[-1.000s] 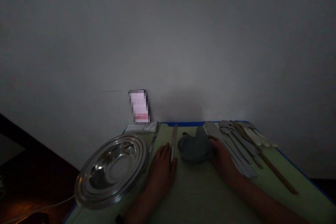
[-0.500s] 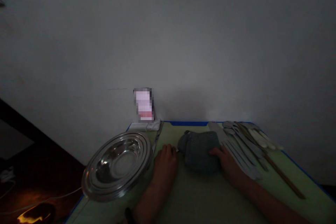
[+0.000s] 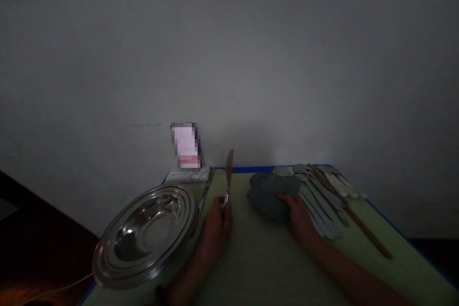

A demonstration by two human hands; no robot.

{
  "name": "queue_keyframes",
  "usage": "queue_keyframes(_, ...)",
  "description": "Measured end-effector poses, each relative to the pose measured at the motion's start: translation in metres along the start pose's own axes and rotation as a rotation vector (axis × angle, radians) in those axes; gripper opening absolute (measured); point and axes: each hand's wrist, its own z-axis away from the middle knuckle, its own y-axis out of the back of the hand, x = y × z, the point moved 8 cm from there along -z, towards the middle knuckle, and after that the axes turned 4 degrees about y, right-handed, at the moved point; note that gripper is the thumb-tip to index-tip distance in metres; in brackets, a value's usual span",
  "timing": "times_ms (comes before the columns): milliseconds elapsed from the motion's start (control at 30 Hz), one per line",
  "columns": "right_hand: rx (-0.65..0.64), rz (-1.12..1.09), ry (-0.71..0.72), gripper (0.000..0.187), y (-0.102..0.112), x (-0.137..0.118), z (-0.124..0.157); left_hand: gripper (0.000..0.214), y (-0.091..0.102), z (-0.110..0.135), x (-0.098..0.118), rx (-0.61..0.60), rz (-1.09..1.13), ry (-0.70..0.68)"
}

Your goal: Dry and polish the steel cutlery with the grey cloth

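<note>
My left hand (image 3: 217,229) is closed round the handle of a table knife (image 3: 229,169), whose blade points up toward the wall. My right hand (image 3: 299,220) grips a bunched grey cloth (image 3: 270,196) by its right side, thumb on top. The cloth hangs over or rests on the green table, a little right of the knife; I cannot tell how much of it touches. Just beyond my right hand lie several pieces of metal cutlery (image 3: 319,208), side by side.
Stacked steel plates or bowls (image 3: 143,236) stand at the table's left edge. A phone (image 3: 186,146) with a blurred screen leans on the wall above a white object (image 3: 188,174). Wooden chopsticks (image 3: 369,232) and white-handled utensils (image 3: 344,185) lie at the right on the green table (image 3: 261,267).
My left hand has lifted and turned, and the knife now shows upright in it. The cloth is more bunched in my right hand. The whole view has shifted slightly.
</note>
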Motion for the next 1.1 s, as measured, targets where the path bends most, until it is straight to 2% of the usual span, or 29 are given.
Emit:
queue_keyframes(133,-0.092,-0.216,-0.040,0.033,-0.022,0.008,-0.009,0.035,0.001,0.001,0.000,0.000,0.207,-0.018)
queue_keyframes(233,-0.157,-0.430,-0.111,0.034,-0.041,0.017,-0.016,0.032,0.001,0.003,0.007,-0.047,0.332,-0.045)
queue_keyframes(333,-0.186,-0.642,-0.167,0.027,-0.055,0.022,-0.022,0.030,0.001,0.005,0.014,-0.091,0.319,-0.073)
queue_keyframes(433,-0.276,-0.785,-0.232,0.021,-0.065,0.022,-0.021,0.032,0.000,0.005,0.014,-0.112,0.304,-0.065)
queue_keyframes(567,-0.378,-0.816,-0.247,0.018,-0.069,0.017,-0.017,0.032,0.003,0.002,0.006,-0.054,0.393,-0.014)
queue_keyframes(700,-0.390,-0.774,-0.208,0.020,-0.068,0.015,-0.016,0.033,0.005,0.001,0.005,-0.037,0.418,0.004)
queue_keyframes(867,-0.418,-0.768,-0.187,0.021,-0.068,0.009,-0.012,0.034,-0.006,0.005,0.015,-0.186,0.287,-0.084)
queue_keyframes(933,-0.445,-0.754,-0.224,0.017,-0.068,0.007,-0.010,0.033,-0.012,0.006,0.016,-0.248,0.250,-0.107)
queue_keyframes(1033,-0.430,-0.760,-0.319,0.028,-0.066,0.007,-0.009,0.034,-0.016,0.006,0.016,-0.269,0.228,-0.116)
queue_keyframes(1100,-0.403,-0.769,-0.350,0.028,-0.066,0.007,-0.008,0.034,-0.016,0.006,0.016,-0.260,0.216,-0.129)
